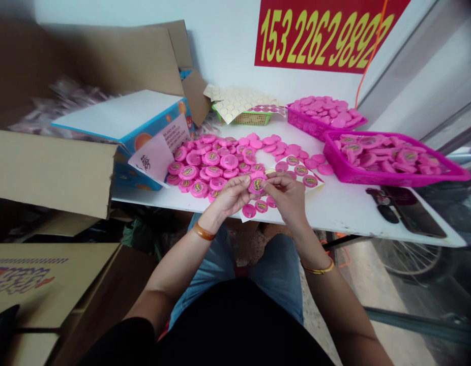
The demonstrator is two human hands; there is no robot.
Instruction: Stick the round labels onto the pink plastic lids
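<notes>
While the left hand [230, 195] has a closed grip on the edge of a pink round disc [257, 184], the right hand [287, 195] pinches its labelled face, just above a sticker sheet [254, 216] on the white counter [342, 213].

The person wore a black top [239, 325], faded blue denim jeans [277, 269], an amber-brown bangle [204, 232] on the left wrist [210, 223], and a thin gold bangle [318, 268] on the right wrist [310, 254].

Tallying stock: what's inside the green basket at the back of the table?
Cream sheets with round cutouts lie over the green basket, with a pink-labelled sheet on top; anything lower inside is covered.
</notes>
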